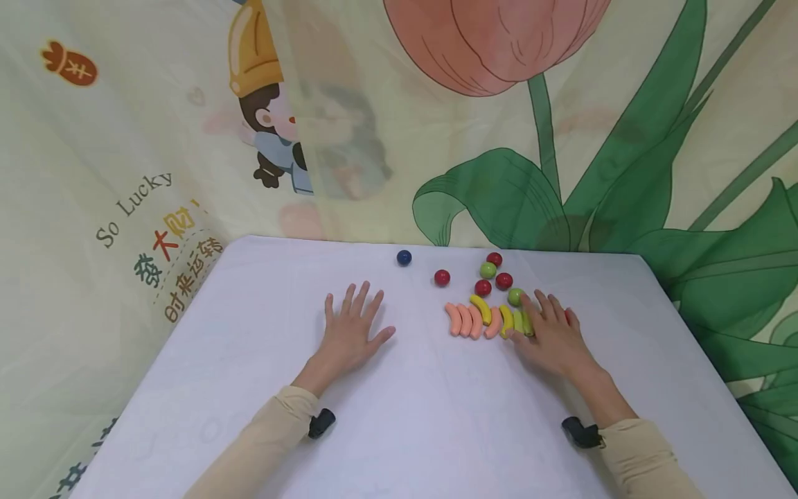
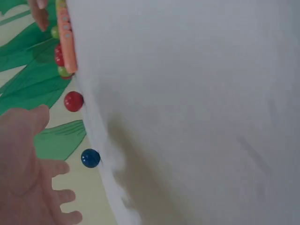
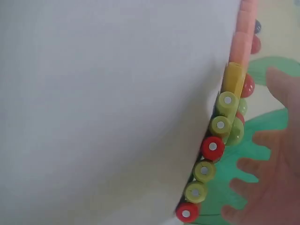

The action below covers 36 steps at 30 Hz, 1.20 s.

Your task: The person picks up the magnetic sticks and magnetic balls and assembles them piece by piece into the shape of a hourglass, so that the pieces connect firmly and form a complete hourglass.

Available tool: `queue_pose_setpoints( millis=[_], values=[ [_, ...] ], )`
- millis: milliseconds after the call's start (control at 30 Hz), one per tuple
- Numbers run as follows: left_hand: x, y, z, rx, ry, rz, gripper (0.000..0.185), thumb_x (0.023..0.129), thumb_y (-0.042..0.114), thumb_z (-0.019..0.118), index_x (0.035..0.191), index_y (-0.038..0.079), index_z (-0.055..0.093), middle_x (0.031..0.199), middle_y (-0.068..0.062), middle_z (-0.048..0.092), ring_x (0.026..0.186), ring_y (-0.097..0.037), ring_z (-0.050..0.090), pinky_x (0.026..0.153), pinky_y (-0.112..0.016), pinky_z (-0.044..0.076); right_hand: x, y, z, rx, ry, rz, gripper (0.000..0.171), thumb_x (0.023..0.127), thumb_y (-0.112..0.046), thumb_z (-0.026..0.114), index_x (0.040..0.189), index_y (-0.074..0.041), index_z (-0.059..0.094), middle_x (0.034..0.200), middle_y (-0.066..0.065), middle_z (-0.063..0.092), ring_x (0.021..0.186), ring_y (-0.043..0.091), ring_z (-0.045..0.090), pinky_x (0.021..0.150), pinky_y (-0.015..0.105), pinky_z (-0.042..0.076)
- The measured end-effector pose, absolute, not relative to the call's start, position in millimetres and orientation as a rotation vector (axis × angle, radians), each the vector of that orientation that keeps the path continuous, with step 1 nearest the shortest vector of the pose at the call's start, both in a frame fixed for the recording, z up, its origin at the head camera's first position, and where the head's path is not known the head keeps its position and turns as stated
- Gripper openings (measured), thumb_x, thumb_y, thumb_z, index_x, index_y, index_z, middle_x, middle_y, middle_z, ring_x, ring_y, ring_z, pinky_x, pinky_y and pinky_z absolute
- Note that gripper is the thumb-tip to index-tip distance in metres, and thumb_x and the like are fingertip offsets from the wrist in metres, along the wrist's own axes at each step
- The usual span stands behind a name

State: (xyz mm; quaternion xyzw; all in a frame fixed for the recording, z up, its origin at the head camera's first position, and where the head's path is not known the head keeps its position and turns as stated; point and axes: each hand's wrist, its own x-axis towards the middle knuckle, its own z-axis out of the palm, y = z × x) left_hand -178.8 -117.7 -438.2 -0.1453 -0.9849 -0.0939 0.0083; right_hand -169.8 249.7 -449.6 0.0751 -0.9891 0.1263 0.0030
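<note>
My left hand (image 1: 350,334) is held with fingers spread over the white table, left of the loose balls, and holds nothing. A dark blue ball (image 1: 404,258) lies beyond it, near the far edge. With spread fingers, my right hand (image 1: 553,339) overlaps the right end of a row of short curved sticks. The row has pink sticks (image 1: 464,321), yellow sticks (image 1: 481,310) and green sticks (image 1: 518,321). In the right wrist view, red sticks (image 3: 213,146) also show, with pale round discs in their ends. In the head view my right hand hides part of the row.
Beyond the row lie several red balls (image 1: 503,281) and green balls (image 1: 488,270), with one red ball (image 1: 442,278) apart to the left. A printed cloth (image 1: 374,215) with flowers and cartoon figures hangs behind the white tabletop (image 1: 399,416).
</note>
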Motion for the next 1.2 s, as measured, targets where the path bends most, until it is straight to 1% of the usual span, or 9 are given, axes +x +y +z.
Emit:
queue_pose_setpoints(
  millis=[133, 233, 400, 600, 733, 800, 867, 1067, 1200],
  values=[
    [-181.8, -111.0, -436.4, -0.44, -3.055, -0.47, 0.067, 0.094, 0.056, 0.042, 0.147, 0.018, 0.032, 0.156, -0.014, 0.021, 0.145, -0.036, 0.015, 0.109, -0.066, 0.003, -174.0, 251.4, -449.2, 0.198, -3.052, 0.571, 0.071, 0.094, -0.045, 0.048, 0.147, -0.005, 0.025, 0.148, 0.028, 0.024, 0.137, 0.049, 0.018, 0.106, 0.07, 0.011],
    [-183.1, -105.4, -437.4, -0.44, -3.03, -0.558, 0.064, 0.094, 0.052, 0.046, 0.145, 0.016, 0.036, 0.151, -0.014, 0.03, 0.141, -0.033, 0.025, 0.109, -0.064, 0.008, -176.7, 252.5, -448.4, 0.155, -3.008, 0.703, 0.066, 0.096, -0.041, 0.047, 0.146, -0.003, 0.026, 0.147, 0.029, 0.027, 0.135, 0.048, 0.023, 0.105, 0.07, 0.014],
    [-183.4, -95.4, -440.2, -0.457, -2.998, -0.695, 0.057, 0.093, 0.044, 0.054, 0.14, 0.016, 0.043, 0.141, -0.012, 0.046, 0.132, -0.03, 0.042, 0.107, -0.057, 0.026, -181.2, 251.1, -448.1, 0.092, -2.977, 0.881, 0.063, 0.098, -0.043, 0.041, 0.147, -0.005, 0.026, 0.147, 0.027, 0.028, 0.133, 0.048, 0.028, 0.102, 0.07, 0.023],
    [-184.0, -78.9, -442.6, -0.427, -3.02, -0.949, 0.053, 0.092, 0.038, 0.057, 0.14, 0.019, 0.044, 0.135, -0.007, 0.053, 0.123, -0.026, 0.053, 0.1, -0.049, 0.041, -188.9, 249.9, -449.1, 0.027, -2.948, 1.008, 0.056, 0.098, -0.034, 0.044, 0.146, -0.007, 0.029, 0.148, 0.026, 0.026, 0.134, 0.047, 0.028, 0.102, 0.069, 0.025],
    [-186.7, -64.2, -443.5, -0.412, -3.012, -1.099, 0.052, 0.092, 0.038, 0.057, 0.14, 0.022, 0.044, 0.13, -0.004, 0.056, 0.116, -0.022, 0.059, 0.094, -0.046, 0.047, -194.8, 250.9, -449.4, -0.016, -2.894, 1.082, 0.051, 0.099, -0.029, 0.045, 0.144, -0.009, 0.033, 0.148, 0.024, 0.027, 0.134, 0.046, 0.029, 0.101, 0.065, 0.032],
    [-187.8, -57.1, -445.1, -0.418, -2.999, -1.139, 0.051, 0.092, 0.037, 0.058, 0.139, 0.023, 0.045, 0.129, -0.003, 0.056, 0.113, -0.021, 0.059, 0.091, -0.045, 0.049, -196.9, 251.4, -449.9, -0.025, -2.872, 1.12, 0.049, 0.099, -0.028, 0.044, 0.143, -0.009, 0.034, 0.148, 0.024, 0.028, 0.135, 0.045, 0.03, 0.099, 0.062, 0.036],
    [-188.6, -50.3, -447.8, -0.432, -2.988, -1.154, 0.05, 0.092, 0.036, 0.058, 0.138, 0.022, 0.046, 0.128, -0.002, 0.056, 0.11, -0.019, 0.059, 0.088, -0.042, 0.049, -198.5, 251.9, -450.2, -0.036, -2.859, 1.161, 0.049, 0.099, -0.028, 0.043, 0.143, -0.009, 0.035, 0.147, 0.024, 0.029, 0.135, 0.045, 0.03, 0.099, 0.061, 0.037],
    [-191.2, -31.0, -459.1, -0.486, -2.941, -1.185, 0.05, 0.091, 0.036, 0.06, 0.136, 0.02, 0.048, 0.124, -0.002, 0.057, 0.099, -0.014, 0.057, 0.08, -0.031, 0.046, -205.8, 254.3, -448.7, -0.07, -2.859, 1.215, 0.047, 0.099, -0.029, 0.042, 0.142, -0.009, 0.037, 0.146, 0.023, 0.032, 0.134, 0.043, 0.03, 0.103, 0.064, 0.03],
    [-194.9, -21.8, -464.9, -0.5, -2.905, -1.195, 0.051, 0.089, 0.036, 0.062, 0.136, 0.02, 0.049, 0.121, -0.003, 0.056, 0.092, -0.012, 0.056, 0.081, -0.033, 0.042, -213.0, 255.4, -447.4, -0.052, -2.861, 1.233, 0.047, 0.099, -0.027, 0.043, 0.142, -0.008, 0.037, 0.144, 0.023, 0.035, 0.133, 0.042, 0.032, 0.104, 0.064, 0.029]
  ],
)
